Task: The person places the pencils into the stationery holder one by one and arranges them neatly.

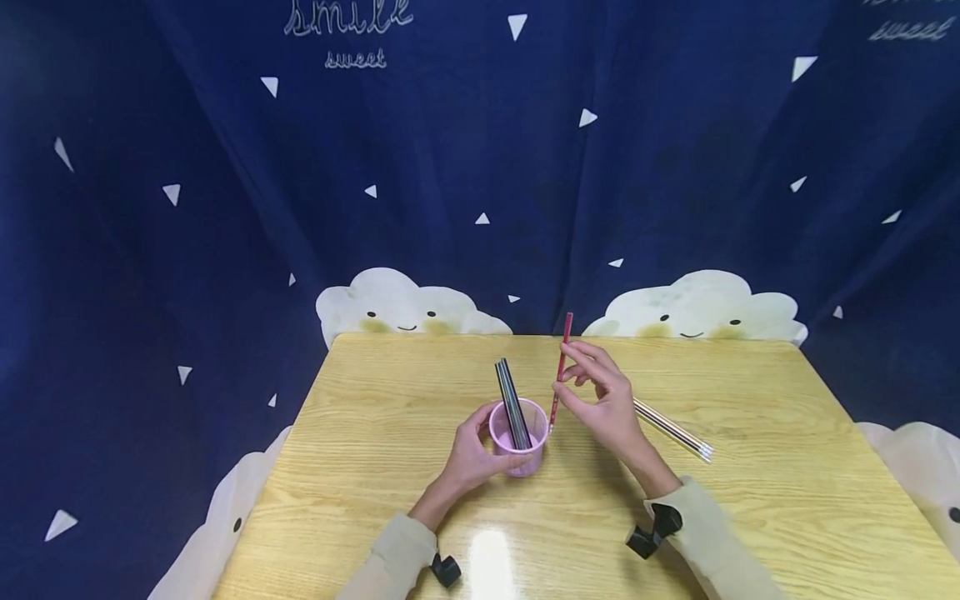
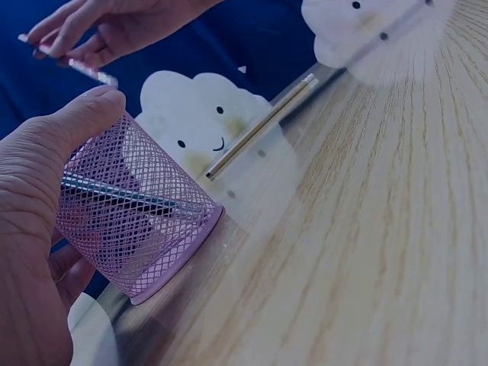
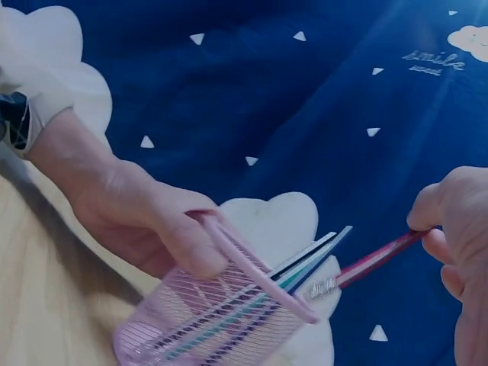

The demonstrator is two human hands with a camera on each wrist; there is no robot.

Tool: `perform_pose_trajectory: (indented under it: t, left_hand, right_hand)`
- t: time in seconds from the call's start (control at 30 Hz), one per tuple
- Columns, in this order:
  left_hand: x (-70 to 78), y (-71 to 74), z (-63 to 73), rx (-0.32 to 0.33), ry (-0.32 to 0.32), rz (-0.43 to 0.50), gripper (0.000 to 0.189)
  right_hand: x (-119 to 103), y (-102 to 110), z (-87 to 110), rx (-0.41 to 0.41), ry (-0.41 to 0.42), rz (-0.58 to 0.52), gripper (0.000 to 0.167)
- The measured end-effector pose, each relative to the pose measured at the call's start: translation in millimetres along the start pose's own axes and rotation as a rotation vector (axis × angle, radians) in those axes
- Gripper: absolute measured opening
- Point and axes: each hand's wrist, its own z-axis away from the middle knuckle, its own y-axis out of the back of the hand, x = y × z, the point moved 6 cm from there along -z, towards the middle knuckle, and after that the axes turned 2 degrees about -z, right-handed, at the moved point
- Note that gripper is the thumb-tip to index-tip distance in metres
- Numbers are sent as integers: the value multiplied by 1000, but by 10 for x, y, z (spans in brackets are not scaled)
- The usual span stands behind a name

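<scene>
A pale wood-grained counter (image 1: 390,383) fills the lower part of the head view, a bright patch of glare (image 1: 491,562) on its near side; beyond it hangs one dark blue curtain (image 1: 450,125), scattered with small white triangles and lettered "smile sweet"; two smiling white clouds, one on the left (image 1: 390,292) and one on the right (image 1: 697,300), show along the counter's far edge, with parts of others at the sides.

One pink mesh cup (image 2: 145,244) is near the middle of the counter; the left hand (image 1: 480,454) has its grip curved round the cup's side; dark pencils (image 1: 512,404) lean inside, more than one, though their exact number is hard to tell; one red pencil (image 1: 562,362) is pinched in the right hand's (image 1: 606,404) narrow grip, nearly upright, its silvery lower end just beside the cup's rim, outside it; whether the two touch, I cannot tell; at least two loose pencils (image 1: 672,428) lie side by side on the counter, right of the cup; two light sleeves, left (image 1: 401,554) and right (image 1: 708,533), reach in from the near edge.
</scene>
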Motion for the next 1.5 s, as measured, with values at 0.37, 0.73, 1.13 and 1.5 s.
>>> perform_pose_trajectory:
  t: [0.37, 0.73, 1.13, 1.5]
  left_hand:
    - [-320, -26, -34, -9, -34, -42, 87]
    - [-348, -3, -21, -16, -44, -69, 85]
    - [-374, 20, -30, -9, -18, -40, 82]
    - [-356, 37, -35, -4, -3, -89, 85]
  right_hand:
    - [54, -289, 26, -22, 54, 114, 57]
    - [271, -386, 337, -174, -22, 226, 40]
    - [353, -463, 434, -299, -65, 330, 42]
    - [317, -278, 501, -290, -110, 356, 46]
